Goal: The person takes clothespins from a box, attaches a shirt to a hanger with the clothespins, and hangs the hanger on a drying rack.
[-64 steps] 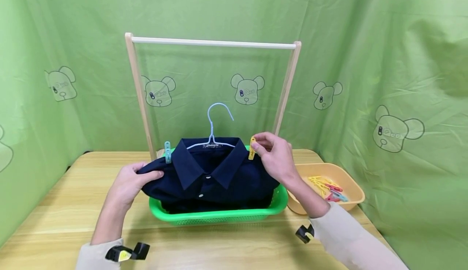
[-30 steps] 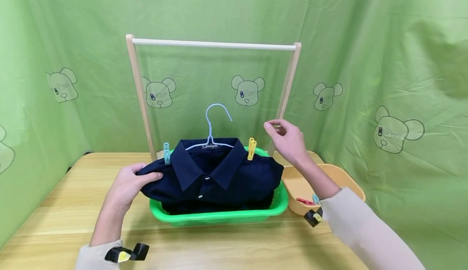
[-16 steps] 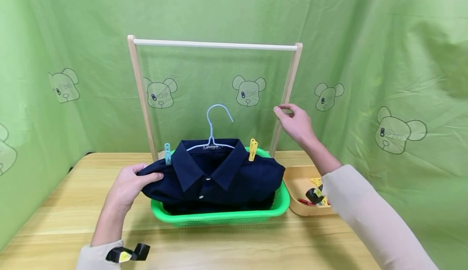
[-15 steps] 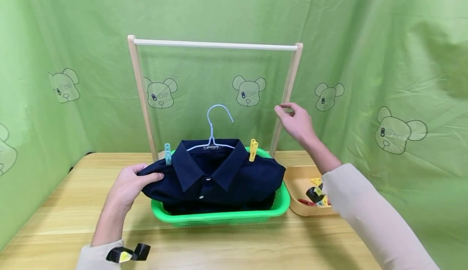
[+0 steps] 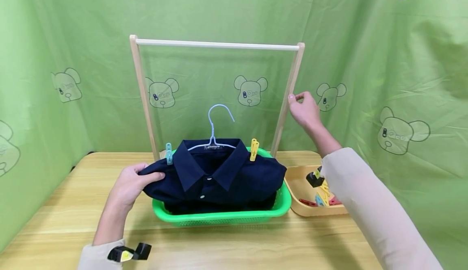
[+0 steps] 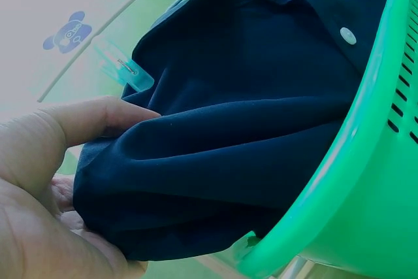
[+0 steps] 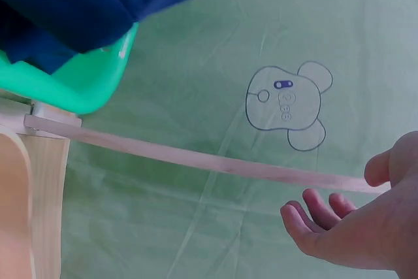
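My left hand (image 5: 126, 186) pinches the left shoulder of a navy collared shirt (image 5: 237, 180) between thumb and fingers; the left wrist view shows the folded cloth (image 6: 215, 161) up close. A thin light-blue wire hanger (image 5: 211, 124) lies inside the collar, its hook upward. Blue (image 5: 169, 154) and yellow (image 5: 254, 150) clothespins are clipped at the two shoulders. Beneath the shirt stands a green basket (image 5: 223, 219). My right hand (image 5: 305, 109) is raised beside the right wooden post (image 5: 287, 103) of a rack, fingers loosely bent and holding nothing; thumb and fingers lie either side of the post in its wrist view.
The rack's white crossbar (image 5: 219, 44) spans above and behind the basket. An orange tray (image 5: 303, 210) with several yellow, red and blue clothespins sits right of the basket, partly hidden by my right sleeve. A green patterned curtain (image 5: 204, 14) encloses the wooden table (image 5: 204, 247).
My right hand has let go of the yellow clothespin and risen rightward to the rack's post. The clothespin stays clipped on the shirt. My left hand keeps its hold.
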Demonstrator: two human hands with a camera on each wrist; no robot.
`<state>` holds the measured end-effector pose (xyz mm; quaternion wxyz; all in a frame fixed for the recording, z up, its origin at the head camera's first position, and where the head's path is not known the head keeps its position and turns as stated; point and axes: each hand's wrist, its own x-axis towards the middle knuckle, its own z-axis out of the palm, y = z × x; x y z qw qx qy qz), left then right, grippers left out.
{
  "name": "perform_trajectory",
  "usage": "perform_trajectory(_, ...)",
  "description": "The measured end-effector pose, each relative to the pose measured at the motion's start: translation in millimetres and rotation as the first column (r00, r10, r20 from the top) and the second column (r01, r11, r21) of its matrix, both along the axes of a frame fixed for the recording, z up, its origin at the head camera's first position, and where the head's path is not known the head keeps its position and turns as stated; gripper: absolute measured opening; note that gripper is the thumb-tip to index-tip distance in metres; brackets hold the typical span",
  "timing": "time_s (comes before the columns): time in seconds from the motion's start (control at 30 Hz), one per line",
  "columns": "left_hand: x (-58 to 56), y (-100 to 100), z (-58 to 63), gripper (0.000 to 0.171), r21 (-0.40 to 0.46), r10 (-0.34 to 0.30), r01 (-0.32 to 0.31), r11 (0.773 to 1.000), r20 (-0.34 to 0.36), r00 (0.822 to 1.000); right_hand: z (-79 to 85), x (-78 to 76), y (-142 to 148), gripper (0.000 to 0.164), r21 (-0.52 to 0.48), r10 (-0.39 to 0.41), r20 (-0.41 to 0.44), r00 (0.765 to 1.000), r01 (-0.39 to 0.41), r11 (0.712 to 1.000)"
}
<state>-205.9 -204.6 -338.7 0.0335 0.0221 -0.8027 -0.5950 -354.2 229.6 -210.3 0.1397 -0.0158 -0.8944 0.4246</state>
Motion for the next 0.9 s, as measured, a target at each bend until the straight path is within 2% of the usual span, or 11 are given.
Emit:
perform_trajectory(0.2,0.9,-1,-0.4,0.018,-0.004,0.004,-0.004,1.0,0.005,1.0,6.9,-9.6,-1,0.066,-0.019,0.072,0.05,0.996,-0.071,0.997)
perform_trajectory(0.4,1.7,-1,0.5,0.019,-0.001,0.007,-0.007,1.0,0.001,1.0,4.7,-18.2,-1,0.061,-0.074,0.161,0.079,0.984,-0.156,0.985)
perform_trajectory(0.53,1.8,0,0.6,0.019,-0.002,0.007,-0.007,1.0,0.001,1.0,1.6,-23.9,3,0.061,-0.169,0.233,0.123,0.965,-0.211,0.963)
perform_trajectory(0.73,1.8,-1,1.5,0.019,-0.009,0.018,-0.018,1.0,0.001,1.0,-2.7,-30.3,6,0.064,-0.345,0.326,0.185,0.927,-0.249,0.905)
perform_trajectory(0.8,1.7,0,1.6,0.019,-0.013,0.018,-0.018,1.0,0.001,1.0,-4.6,-31.3,7,0.064,-0.375,0.339,0.184,0.923,-0.253,0.892)
perform_trajectory(0.9,1.2,0,1.5,0.019,-0.011,0.017,-0.017,1.0,0.0,1.0,-7.9,-32.7,8,0.066,-0.367,0.338,0.175,0.925,-0.257,0.894)
